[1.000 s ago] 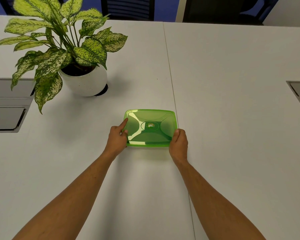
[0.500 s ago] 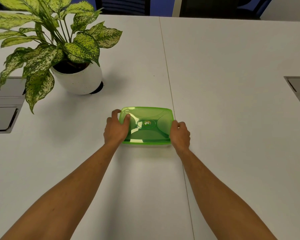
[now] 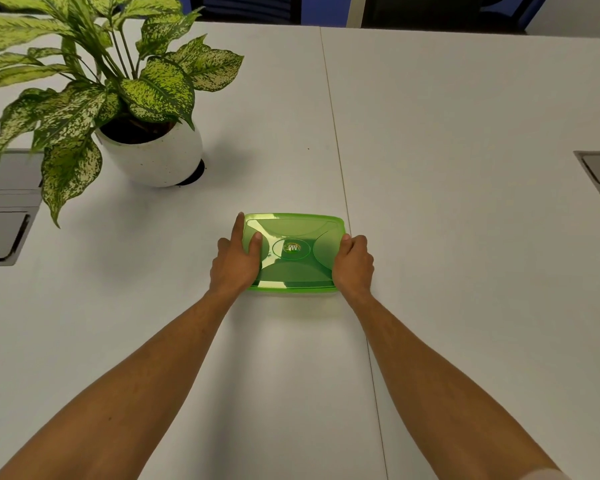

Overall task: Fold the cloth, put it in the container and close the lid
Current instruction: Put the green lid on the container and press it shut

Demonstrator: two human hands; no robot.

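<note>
Contents aren't showing through translucent green lid (image 3: 291, 233). Container (image 3: 291, 289), near-right of plant pot (image 3: 153, 157), is being gripped at both ends: left hand (image 3: 234, 263), right hand (image 3: 354, 265).

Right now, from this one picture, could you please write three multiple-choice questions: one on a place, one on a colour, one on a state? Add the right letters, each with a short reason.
1. Where does the potted plant stand, seen from the food container?
A) farther away, to the left
B) nearer, to the right
C) on top of it

2. What colour is the lid?
A) red
B) see-through green
C) black

3. How is the lid?
A) flat on the container
B) standing on its edge
C) lifted in the air

Answers:
1 A, its white pot stands farther up the table, left of the container.
2 B, the green shows plainly.
3 A, it covers the container, the left hand and right hand holding its ends.
</note>
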